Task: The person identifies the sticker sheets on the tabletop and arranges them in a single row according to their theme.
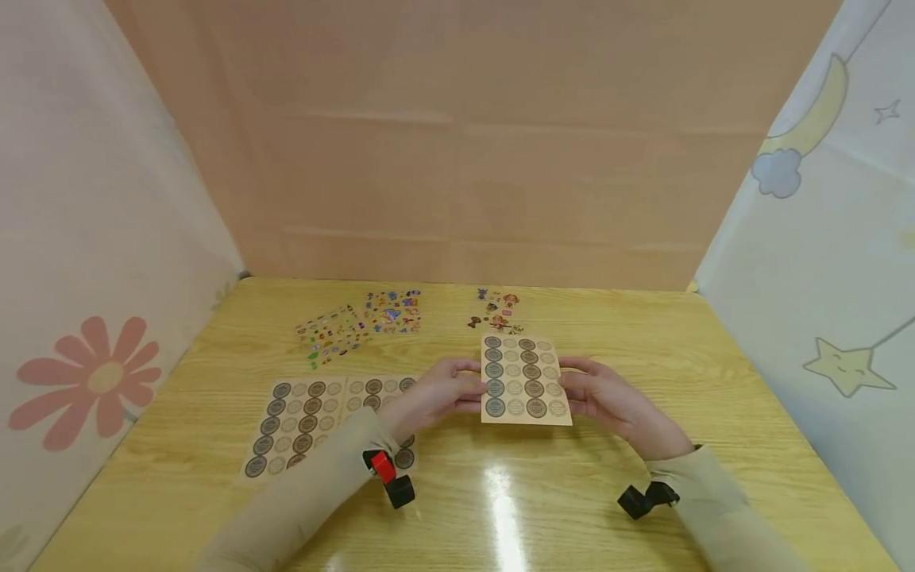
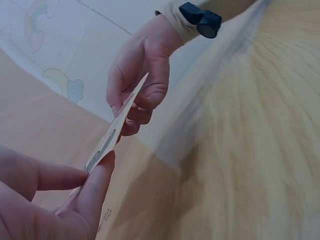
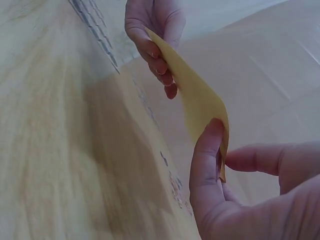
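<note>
Both hands hold up a sticker sheet (image 1: 525,381) printed with columns of dark and pale round stamps, raised over the table at the centre of the head view. My left hand (image 1: 436,393) pinches its left edge between thumb and fingers. On the opposite edge, the thumb and fingers of my right hand (image 1: 608,397) pinch it as well. The left wrist view catches the sheet (image 2: 112,132) nearly edge-on. Its plain tan back (image 3: 200,100) shows in the right wrist view, slightly bowed.
Two more round-stamp sheets (image 1: 286,421) lie side by side on the wooden table (image 1: 643,334), partly under the left forearm. Transparent sheets of colourful stickers (image 1: 393,311) lie at the back left, and another sticker sheet (image 1: 496,310) lies behind the held one. Fabric walls enclose the table.
</note>
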Motion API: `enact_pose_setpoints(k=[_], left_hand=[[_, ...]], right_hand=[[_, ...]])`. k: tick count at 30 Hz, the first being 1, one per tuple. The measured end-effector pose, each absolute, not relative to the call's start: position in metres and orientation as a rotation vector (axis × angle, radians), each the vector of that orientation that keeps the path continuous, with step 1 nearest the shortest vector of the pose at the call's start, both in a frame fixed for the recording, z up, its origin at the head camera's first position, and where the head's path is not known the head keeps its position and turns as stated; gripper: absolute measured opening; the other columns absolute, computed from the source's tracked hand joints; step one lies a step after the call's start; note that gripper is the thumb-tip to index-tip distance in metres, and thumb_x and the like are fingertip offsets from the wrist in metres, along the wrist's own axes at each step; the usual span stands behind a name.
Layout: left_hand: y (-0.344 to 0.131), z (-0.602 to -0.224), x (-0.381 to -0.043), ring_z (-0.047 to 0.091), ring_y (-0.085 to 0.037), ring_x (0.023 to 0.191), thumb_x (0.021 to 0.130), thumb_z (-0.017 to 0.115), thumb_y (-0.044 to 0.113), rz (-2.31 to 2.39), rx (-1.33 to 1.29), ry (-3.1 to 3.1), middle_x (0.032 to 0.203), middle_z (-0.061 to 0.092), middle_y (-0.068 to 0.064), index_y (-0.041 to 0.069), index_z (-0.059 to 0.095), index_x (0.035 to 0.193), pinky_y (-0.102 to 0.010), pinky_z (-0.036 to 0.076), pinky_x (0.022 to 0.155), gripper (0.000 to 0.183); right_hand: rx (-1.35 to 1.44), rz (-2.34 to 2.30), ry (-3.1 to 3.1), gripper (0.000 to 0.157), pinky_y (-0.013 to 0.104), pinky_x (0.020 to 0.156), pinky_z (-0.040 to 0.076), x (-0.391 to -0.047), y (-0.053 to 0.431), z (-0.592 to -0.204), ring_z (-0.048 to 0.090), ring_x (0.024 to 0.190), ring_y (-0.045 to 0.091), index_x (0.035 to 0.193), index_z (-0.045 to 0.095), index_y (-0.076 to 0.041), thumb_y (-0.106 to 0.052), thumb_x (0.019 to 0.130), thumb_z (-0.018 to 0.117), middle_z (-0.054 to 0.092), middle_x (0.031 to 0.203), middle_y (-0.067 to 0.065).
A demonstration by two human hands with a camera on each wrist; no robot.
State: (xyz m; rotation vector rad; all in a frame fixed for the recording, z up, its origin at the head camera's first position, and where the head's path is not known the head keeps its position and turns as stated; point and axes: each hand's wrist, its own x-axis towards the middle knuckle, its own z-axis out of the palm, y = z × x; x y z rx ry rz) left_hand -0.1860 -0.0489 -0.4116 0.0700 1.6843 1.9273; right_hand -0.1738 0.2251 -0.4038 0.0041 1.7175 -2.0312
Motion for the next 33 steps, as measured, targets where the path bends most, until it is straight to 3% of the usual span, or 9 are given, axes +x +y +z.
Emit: enact_pose_setpoints(k=[11, 18, 26, 33], left_hand=[[-0.069, -0.427, -0.154, 0.066, -0.018, 0.079, 0.090, 0.061, -0.003, 1.902, -0.017, 1.809, 0.100, 0.067, -0.016, -0.007, 0.045, 0.132, -0.031, 0.058, 0.071, 0.045], [-0.079, -0.435, -0.145, 0.067, -0.022, 0.079, 0.089, 0.063, -0.002, 1.904, -0.006, 1.845, 0.096, 0.065, -0.014, -0.002, 0.043, 0.136, -0.034, 0.058, 0.070, 0.051], [-0.091, -0.441, -0.135, 0.067, -0.022, 0.077, 0.087, 0.064, -0.005, 1.945, 0.016, 1.866, 0.092, 0.062, -0.014, 0.000, 0.038, 0.141, -0.036, 0.059, 0.066, 0.060], [-0.098, -0.445, -0.129, 0.066, -0.023, 0.080, 0.087, 0.064, -0.005, 1.954, 0.047, 1.873, 0.097, 0.061, -0.016, -0.004, 0.037, 0.140, -0.038, 0.059, 0.069, 0.060]], right_hand=[[-0.083, -1.897, 1.842, 0.047, 0.032, 0.073, 0.057, -0.161, 0.203, -0.419, 0.065, 0.084, 0.019, 0.133, 0.034, 0.014, 0.000, 0.093, 0.053, 0.067, 0.095, 0.008], [-0.110, -1.904, 1.801, 0.047, 0.032, 0.071, 0.058, -0.154, 0.194, -0.424, 0.066, 0.083, 0.020, 0.133, 0.034, 0.013, 0.000, 0.092, 0.054, 0.067, 0.096, 0.009], [-0.138, -1.880, 1.762, 0.048, 0.036, 0.075, 0.057, -0.153, 0.190, -0.425, 0.065, 0.091, 0.024, 0.136, 0.032, 0.012, 0.000, 0.094, 0.052, 0.063, 0.104, 0.013], [-0.093, -1.877, 1.683, 0.053, 0.045, 0.089, 0.051, -0.148, 0.187, -0.422, 0.063, 0.100, 0.033, 0.140, 0.030, 0.011, -0.011, 0.097, 0.052, 0.061, 0.117, 0.020]])
